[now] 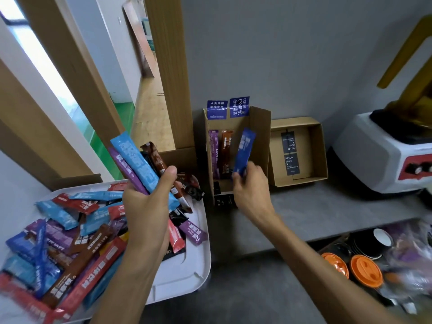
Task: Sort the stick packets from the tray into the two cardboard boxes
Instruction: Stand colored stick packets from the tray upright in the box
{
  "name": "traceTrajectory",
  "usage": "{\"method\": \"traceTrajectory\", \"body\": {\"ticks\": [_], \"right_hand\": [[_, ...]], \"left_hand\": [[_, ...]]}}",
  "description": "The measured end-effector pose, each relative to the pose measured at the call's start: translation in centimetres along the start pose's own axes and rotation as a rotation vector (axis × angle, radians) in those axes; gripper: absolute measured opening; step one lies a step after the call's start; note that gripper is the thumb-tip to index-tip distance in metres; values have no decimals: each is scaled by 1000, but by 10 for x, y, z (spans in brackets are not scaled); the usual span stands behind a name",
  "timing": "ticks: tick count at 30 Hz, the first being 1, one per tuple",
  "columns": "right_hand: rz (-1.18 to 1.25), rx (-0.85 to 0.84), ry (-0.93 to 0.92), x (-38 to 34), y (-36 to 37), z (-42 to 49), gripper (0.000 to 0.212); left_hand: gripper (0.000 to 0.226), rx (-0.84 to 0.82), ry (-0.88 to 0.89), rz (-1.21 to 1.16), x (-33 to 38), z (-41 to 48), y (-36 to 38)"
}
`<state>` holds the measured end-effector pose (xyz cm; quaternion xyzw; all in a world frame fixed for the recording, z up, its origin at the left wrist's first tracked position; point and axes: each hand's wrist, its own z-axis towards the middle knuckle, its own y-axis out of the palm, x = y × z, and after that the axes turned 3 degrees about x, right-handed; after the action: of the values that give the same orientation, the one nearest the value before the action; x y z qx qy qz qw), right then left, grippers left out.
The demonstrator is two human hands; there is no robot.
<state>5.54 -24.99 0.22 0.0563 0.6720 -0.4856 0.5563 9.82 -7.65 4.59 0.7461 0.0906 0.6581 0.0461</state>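
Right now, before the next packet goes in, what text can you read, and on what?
"COFFEE", plus Chinese characters: right blue label behind the tall box.
"HELLO JILIN X": black card in the flat box; its smaller lines are unreadable.
"15g": brown packet in the tray.
Blurred: left blue label, the dark blue packet in the right hand, the bundle in the left hand.

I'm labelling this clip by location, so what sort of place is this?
Probably a café or office coffee station: a blender sits on the grey counter, a blue card reads COFFEE, and black cups and orange lids are stored below the counter.
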Motion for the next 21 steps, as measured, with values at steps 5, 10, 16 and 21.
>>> {"method": "traceTrajectory", "body": {"ticks": [5, 10, 16, 21], "right_hand": [[52, -76, 69, -14, -13, 8, 43], [-282, 177, -367, -60, -96, 5, 17], [-967, -430, -748, -155, -121, 86, 21], [-1090, -584, -575, -123, -48, 135, 24]], "left_hand": [[39, 5, -35, 9, -10, 0, -10], [60, 9, -23, -5, -12, 4, -21], [29, -60, -27, 9, -14, 1, -25], [47, -65, -27, 19, -17, -1, -33]]}}
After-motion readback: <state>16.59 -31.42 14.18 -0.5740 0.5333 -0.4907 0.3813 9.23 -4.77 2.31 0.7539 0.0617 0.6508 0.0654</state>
